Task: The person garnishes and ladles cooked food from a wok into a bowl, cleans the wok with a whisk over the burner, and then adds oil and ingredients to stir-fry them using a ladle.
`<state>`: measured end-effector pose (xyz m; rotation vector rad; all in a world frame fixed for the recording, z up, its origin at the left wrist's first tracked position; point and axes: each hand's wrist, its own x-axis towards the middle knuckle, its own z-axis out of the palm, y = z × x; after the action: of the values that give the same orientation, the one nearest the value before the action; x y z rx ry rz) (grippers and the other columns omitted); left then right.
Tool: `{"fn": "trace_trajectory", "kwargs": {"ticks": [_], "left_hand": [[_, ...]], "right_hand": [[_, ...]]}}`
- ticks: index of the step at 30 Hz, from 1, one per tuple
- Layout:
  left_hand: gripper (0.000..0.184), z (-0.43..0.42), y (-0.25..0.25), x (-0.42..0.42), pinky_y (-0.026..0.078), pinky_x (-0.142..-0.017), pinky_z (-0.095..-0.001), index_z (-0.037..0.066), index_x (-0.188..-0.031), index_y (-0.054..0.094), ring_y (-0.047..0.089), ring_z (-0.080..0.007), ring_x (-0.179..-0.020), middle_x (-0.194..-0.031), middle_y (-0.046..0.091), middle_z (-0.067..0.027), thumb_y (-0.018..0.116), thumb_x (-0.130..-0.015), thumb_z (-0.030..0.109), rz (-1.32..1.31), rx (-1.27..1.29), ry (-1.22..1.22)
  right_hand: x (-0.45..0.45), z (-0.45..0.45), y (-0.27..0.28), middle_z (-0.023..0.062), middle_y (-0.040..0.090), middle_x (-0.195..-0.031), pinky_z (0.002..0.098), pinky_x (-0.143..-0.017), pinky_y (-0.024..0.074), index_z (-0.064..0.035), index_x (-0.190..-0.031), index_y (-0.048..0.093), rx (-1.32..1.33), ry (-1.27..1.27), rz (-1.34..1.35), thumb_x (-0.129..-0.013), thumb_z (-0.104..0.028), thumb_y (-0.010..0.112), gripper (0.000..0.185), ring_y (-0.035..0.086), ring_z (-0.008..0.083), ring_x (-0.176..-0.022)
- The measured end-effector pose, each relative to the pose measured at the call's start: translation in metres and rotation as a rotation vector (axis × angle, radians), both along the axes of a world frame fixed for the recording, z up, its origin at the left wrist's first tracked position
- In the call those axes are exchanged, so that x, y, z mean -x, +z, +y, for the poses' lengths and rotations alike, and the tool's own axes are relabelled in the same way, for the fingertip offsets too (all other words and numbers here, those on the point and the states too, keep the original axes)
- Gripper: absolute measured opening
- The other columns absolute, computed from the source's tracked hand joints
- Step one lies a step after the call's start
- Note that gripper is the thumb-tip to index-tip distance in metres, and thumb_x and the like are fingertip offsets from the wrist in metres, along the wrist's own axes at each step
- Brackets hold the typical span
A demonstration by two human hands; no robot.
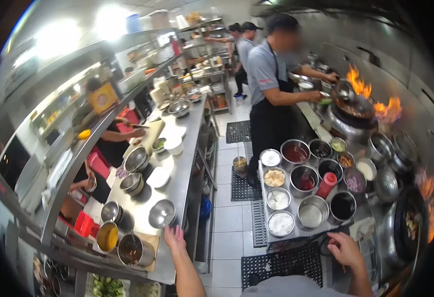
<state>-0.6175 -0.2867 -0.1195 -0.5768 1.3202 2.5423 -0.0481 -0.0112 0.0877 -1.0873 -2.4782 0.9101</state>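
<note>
My left hand point(176, 238) is held palm up with fingers stretched, at the edge of the steel counter point(183, 171). Just beyond its fingertips is a shiny steel bowl point(162, 214). I see nothing in that hand. My right hand point(344, 248) hovers at the near side of the cart of ingredient pots, fingers loosely bent and apart, holding nothing visible. Closest to it are a pot of dark liquid point(343, 205) and a pot of pale liquid point(313, 212). A red squeeze bottle point(327, 184) leans among the pots behind these.
A co-worker point(276, 89) tends a wok point(354, 106) over high flames. At right, another wok point(409, 225) holds food beside fire. On the left counter stand a pot of dark sauce point(134, 250) and a yellow-filled pot point(108, 237). Black rubber mats point(281, 267) lie on the tiled floor.
</note>
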Motion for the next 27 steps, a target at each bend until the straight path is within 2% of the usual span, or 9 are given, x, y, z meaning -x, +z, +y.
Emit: {"fn": "trace_trajectory", "kwargs": {"ticks": [5, 8, 9, 11, 12, 16, 19, 22, 27], "left_hand": [[0.07, -0.004, 0.022, -0.077, 0.042, -0.107, -0.0463, 0.013, -0.153, 0.03, 0.045, -0.0349, -0.134, -0.156, 0.031, -0.0156, 0.061, -0.096, 0.042, 0.112, 0.05, -0.289], [0.052, -0.021, 0.027, -0.103, 0.049, -0.095, -0.0397, 0.011, -0.142, 0.046, 0.057, -0.0268, -0.12, -0.147, 0.044, -0.0119, 0.058, -0.098, 0.036, 0.069, 0.199, -0.194], [0.054, -0.033, 0.027, -0.104, 0.048, -0.095, -0.0385, 0.014, -0.145, 0.044, 0.054, -0.0248, -0.123, -0.154, 0.039, -0.0089, 0.055, -0.099, 0.039, 0.038, 0.268, -0.197], [0.055, -0.06, 0.022, -0.108, 0.048, -0.092, -0.038, 0.014, -0.145, 0.045, 0.055, -0.0251, -0.12, -0.152, 0.041, -0.0086, 0.056, -0.098, 0.039, 0.067, 0.312, -0.177], [0.055, -0.061, 0.024, -0.113, 0.047, -0.091, -0.0377, 0.013, -0.144, 0.046, 0.055, -0.0252, -0.118, -0.151, 0.042, -0.0085, 0.057, -0.098, 0.04, 0.085, 0.325, -0.156], [0.059, -0.022, 0.079, -0.172, 0.036, -0.112, -0.0519, 0.005, -0.149, 0.041, 0.045, -0.0364, -0.134, -0.155, 0.039, -0.018, 0.056, -0.098, 0.03, 0.022, 0.353, -0.073], [0.05, 0.035, 0.12, -0.214, 0.041, -0.108, -0.0509, 0.001, -0.141, 0.048, 0.051, -0.0362, -0.127, -0.145, 0.049, -0.0204, 0.054, -0.099, 0.027, 0.0, 0.551, -0.02], [0.039, 0.014, 0.103, -0.24, 0.05, -0.097, -0.0468, -0.002, -0.13, 0.055, 0.06, -0.0356, -0.112, -0.129, 0.059, -0.0207, 0.056, -0.099, 0.023, 0.449, 1.274, -0.324], [0.049, -0.012, 0.093, -0.288, 0.046, -0.087, -0.0363, 0.013, -0.137, 0.051, 0.058, -0.0257, -0.11, -0.138, 0.053, -0.0069, 0.059, -0.096, 0.039, 0.11, 0.676, -0.12]], "right_hand": [[0.002, 0.053, 0.012, 0.0189, 0.064, -0.094, 0.0448, -0.08, 0.0502, -0.0026, -0.116, 0.065, -0.142, -0.039, 0.033, -0.086, -0.016, 0.065, 0.033, 0.063, 0.0386, -0.09], [-0.02, 0.113, 0.032, 0.0213, 0.069, -0.104, 0.0412, -0.084, 0.0523, 0.0004, -0.115, 0.066, -0.179, -0.27, 0.117, -0.086, -0.013, 0.066, 0.032, 0.066, 0.0369, -0.096], [-0.034, 0.142, 0.02, 0.0149, 0.068, -0.098, 0.0337, -0.073, 0.0511, 0.0005, -0.119, 0.065, -0.291, -0.304, 0.155, -0.089, -0.013, 0.065, 0.032, 0.065, 0.0204, -0.082], [-0.048, 0.196, 0.024, 0.0125, 0.071, -0.09, 0.0305, -0.067, 0.051, 0.0015, -0.118, 0.066, -0.281, -0.435, 0.198, -0.09, -0.014, 0.066, 0.032, 0.065, 0.0167, -0.074], [-0.047, 0.218, 0.038, 0.0201, 0.071, -0.1, 0.0411, -0.082, 0.0536, -0.0011, -0.111, 0.069, -0.13, -0.523, 0.154, -0.088, -0.016, 0.064, 0.028, 0.069, 0.0344, -0.092], [-0.037, 0.37, -0.026, 0.0184, 0.072, -0.101, 0.0452, -0.081, 0.0543, -0.0053, -0.109, 0.071, -0.43, -0.3, 0.093, -0.084, -0.014, 0.064, 0.028, 0.069, 0.0347, -0.095], [-0.002, 0.461, -0.085, 0.0186, 0.072, -0.102, 0.0451, -0.081, 0.055, -0.0082, -0.107, 0.074, -0.292, -0.27, -0.126, -0.082, -0.015, 0.065, 0.027, 0.069, 0.0352, -0.097], [0.022, 0.508, -0.13, 0.0181, 0.072, -0.101, 0.045, -0.08, 0.0556, -0.0076, -0.103, 0.075, -0.274, -0.257, -0.369, -0.082, -0.018, 0.065, 0.025, 0.07, 0.0349, -0.095], [0.031, 0.555, -0.216, 0.0111, 0.074, -0.094, 0.0431, -0.067, 0.0566, -0.0109, -0.083, 0.074, -0.565, -0.037, -0.686, -0.086, -0.025, 0.062, 0.019, 0.072, 0.0242, -0.089]]}}
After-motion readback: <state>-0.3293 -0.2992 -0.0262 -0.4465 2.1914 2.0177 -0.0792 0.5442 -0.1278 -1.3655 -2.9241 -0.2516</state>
